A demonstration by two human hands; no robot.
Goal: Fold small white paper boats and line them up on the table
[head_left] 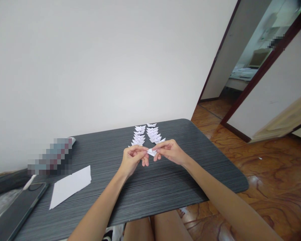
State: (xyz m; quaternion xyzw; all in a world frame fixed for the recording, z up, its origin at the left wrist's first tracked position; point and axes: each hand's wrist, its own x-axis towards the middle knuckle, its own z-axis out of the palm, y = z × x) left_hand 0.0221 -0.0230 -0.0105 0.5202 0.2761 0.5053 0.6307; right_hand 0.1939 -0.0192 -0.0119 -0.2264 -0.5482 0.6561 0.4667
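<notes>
Between my two hands, above the dark table (pixel 165 187), is a small folded white paper boat (pixel 152 152). My left hand (pixel 134 157) pinches its left end between thumb and fingers. At the other end, my right hand (pixel 169 151) grips the paper the same way, with its lower fingers curled beneath. Just beyond my hands, two rows of finished-looking white paper boats stand on the table: a left row (pixel 139 133) and a right row (pixel 153 132). The nearest boats are partly hidden behind my fingers.
White paper sheets (pixel 71 185) lie on the left of the table. A dark flat device (pixel 20 211) sits at the left edge, with a blurred-out object (pixel 52 155) behind it. A white wall (pixel 115 67) borders the far side; wooden floor (pixel 273 180) lies to the right.
</notes>
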